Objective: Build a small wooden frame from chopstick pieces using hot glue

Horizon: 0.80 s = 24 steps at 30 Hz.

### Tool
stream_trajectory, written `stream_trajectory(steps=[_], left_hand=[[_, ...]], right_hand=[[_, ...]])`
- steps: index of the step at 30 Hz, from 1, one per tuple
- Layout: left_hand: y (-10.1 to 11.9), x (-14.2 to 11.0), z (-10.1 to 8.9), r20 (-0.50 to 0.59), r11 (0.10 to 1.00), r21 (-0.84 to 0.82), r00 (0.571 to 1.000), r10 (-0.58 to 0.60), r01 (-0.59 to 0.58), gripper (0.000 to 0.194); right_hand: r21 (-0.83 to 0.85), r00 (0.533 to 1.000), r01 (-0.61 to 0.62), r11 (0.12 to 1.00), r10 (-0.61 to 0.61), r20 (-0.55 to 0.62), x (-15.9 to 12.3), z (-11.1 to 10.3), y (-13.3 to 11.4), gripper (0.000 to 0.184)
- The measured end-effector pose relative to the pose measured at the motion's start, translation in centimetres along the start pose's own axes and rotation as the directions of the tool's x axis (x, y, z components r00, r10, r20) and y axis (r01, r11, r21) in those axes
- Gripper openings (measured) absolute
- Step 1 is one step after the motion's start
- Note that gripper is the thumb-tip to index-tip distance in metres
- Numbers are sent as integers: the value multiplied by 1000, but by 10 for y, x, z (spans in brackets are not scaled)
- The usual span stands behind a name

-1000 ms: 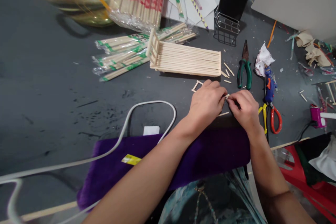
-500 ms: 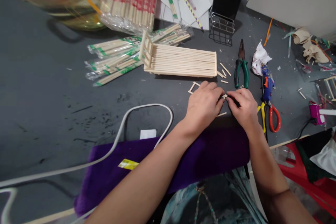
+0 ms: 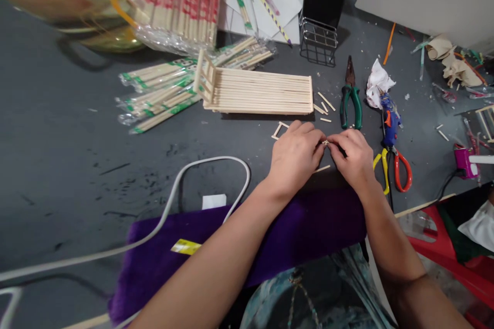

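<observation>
Between my two hands is a tiny bit of pale wooden stick pieces [image 3: 325, 142], pinched at the fingertips and mostly covered by them. My left hand [image 3: 295, 154] closes on it from the left, my right hand [image 3: 353, 157] from the right, fingertips almost meeting. A little rectangular stick frame [image 3: 279, 129] lies partly under my left hand. Below the fingers rests a loose thin stick [image 3: 321, 169]. Just beyond the hands stands a bed-like model of wooden sticks [image 3: 262, 93], with a railed upright end on its left. Short cut sticks [image 3: 324, 105] lie by its right end.
Green-handled pliers [image 3: 351, 97], a blue glue gun [image 3: 390, 123] and red-and-yellow-handled pliers [image 3: 402, 170] lie to the right. Wrapped chopsticks [image 3: 162, 95] are behind the model. A white cable [image 3: 175, 190] loops across a purple cloth [image 3: 154, 272] at the front edge.
The view has shifted slightly, so the table things sit a bit further left. Both hands keep their pinch, with the small wooden piece turned a little between the fingertips.
</observation>
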<state>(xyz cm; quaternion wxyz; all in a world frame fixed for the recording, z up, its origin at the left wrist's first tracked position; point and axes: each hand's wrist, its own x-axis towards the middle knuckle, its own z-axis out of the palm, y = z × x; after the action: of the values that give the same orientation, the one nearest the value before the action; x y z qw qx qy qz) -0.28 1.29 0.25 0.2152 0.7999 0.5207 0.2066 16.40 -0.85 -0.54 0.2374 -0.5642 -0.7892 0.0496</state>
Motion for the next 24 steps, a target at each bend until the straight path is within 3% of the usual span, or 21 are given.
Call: stream_trajectory(steps=[24], left_hand=[[-4,-1,3,-46,998,-65,999,8,-11,11]], right_hand=[[37,999,-39,999,38,35,0,-2,-1,13]])
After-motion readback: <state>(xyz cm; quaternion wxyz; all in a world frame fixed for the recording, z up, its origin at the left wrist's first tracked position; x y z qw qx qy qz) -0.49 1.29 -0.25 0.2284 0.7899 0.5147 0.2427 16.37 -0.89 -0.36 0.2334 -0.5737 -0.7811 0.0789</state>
